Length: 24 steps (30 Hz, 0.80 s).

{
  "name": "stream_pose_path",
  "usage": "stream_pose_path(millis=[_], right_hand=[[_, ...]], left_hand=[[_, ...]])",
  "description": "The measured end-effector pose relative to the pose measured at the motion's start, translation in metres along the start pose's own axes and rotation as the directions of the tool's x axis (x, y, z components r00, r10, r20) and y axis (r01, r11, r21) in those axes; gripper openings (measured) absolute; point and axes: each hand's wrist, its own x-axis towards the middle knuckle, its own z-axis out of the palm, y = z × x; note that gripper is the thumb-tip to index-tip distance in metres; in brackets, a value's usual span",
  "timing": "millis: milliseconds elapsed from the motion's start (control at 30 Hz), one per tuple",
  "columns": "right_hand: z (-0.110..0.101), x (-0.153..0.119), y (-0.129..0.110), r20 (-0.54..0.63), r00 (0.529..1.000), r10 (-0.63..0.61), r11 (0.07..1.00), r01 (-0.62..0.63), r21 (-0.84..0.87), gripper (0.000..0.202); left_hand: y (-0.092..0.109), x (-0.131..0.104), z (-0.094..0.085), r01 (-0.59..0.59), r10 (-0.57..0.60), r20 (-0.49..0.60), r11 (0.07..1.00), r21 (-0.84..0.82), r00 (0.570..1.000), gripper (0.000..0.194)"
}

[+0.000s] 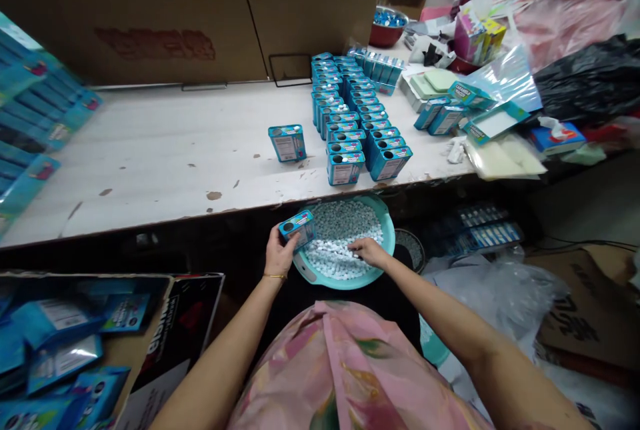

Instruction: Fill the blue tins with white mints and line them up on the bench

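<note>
My left hand (pixel 279 254) grips a small blue candy box (pixel 299 225), tilted, over the left rim of a turquoise basin (pixel 386 222). White candies (pixel 333 258) fill the basin, which rests on my lap below the table edge. My right hand (pixel 369 251) reaches into the basin from the right, its fingertips pinched together among the candies. A few white pieces show at those fingertips. One blue box (pixel 287 143) stands alone on the table. To its right, several more blue boxes (pixel 346 168) stand upright in rows, with dark round spots on their tops.
A large cardboard carton (pixel 175 17) stands along the table's back. Flat blue packs fill an open carton (pixel 167 283) at lower left. Stacked blue packaging (pixel 35 117) rises at far left. At right lie display boxes (pixel 495 122), plastic bags (pixel 590 77) and a red bowl (pixel 386 35).
</note>
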Motion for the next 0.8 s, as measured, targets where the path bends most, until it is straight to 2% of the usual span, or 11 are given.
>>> stream_pose_path(millis=[100, 167, 233, 333, 467, 533, 633, 733, 800], right_hand=[[-0.035, -0.019, -0.014, -0.038, 0.999, -0.014, 0.985, 0.02, 0.169, 0.032], [-0.06, -0.031, -0.03, -0.062, 0.996, -0.068, 0.984, 0.077, 0.161, 0.03], [-0.083, -0.039, -0.049, -0.077, 0.986, -0.145, 0.988, 0.148, 0.037, 0.029], [-0.106, -0.047, -0.081, -0.057, 0.977, -0.205, 0.944, 0.182, -0.273, 0.032], [-0.112, -0.05, -0.118, 0.012, 0.988, -0.151, 0.775, 0.126, -0.62, 0.03], [-0.107, -0.05, -0.134, 0.024, 0.988, -0.15, 0.712, 0.125, -0.691, 0.029], [-0.103, -0.051, -0.15, 0.018, 0.983, -0.183, 0.668, 0.138, -0.731, 0.028], [-0.109, -0.054, -0.15, 0.031, 0.985, -0.172, 0.666, 0.14, -0.733, 0.028], [-0.116, -0.055, -0.134, 0.024, 0.99, -0.14, 0.691, 0.116, -0.714, 0.028]], left_hand=[[0.006, 0.0, -0.001, -0.06, 0.059, 0.025, 0.994, 0.086, 0.998, 0.042], [0.011, -0.003, 0.002, -0.099, 0.088, 0.083, 0.985, 0.142, 0.993, 0.04], [0.015, -0.006, 0.008, -0.152, 0.123, 0.153, 0.969, 0.192, 0.981, 0.036], [0.018, -0.011, 0.019, -0.234, 0.18, 0.223, 0.94, 0.248, 0.958, 0.033], [0.015, -0.015, 0.028, -0.317, 0.238, 0.27, 0.899, 0.303, 0.933, 0.032], [0.013, -0.016, 0.03, -0.336, 0.248, 0.286, 0.886, 0.321, 0.926, 0.032], [0.012, -0.016, 0.032, -0.338, 0.244, 0.297, 0.884, 0.323, 0.923, 0.033], [0.011, -0.016, 0.03, -0.306, 0.221, 0.283, 0.902, 0.306, 0.934, 0.032], [0.01, -0.015, 0.026, -0.268, 0.198, 0.254, 0.923, 0.277, 0.947, 0.032]])
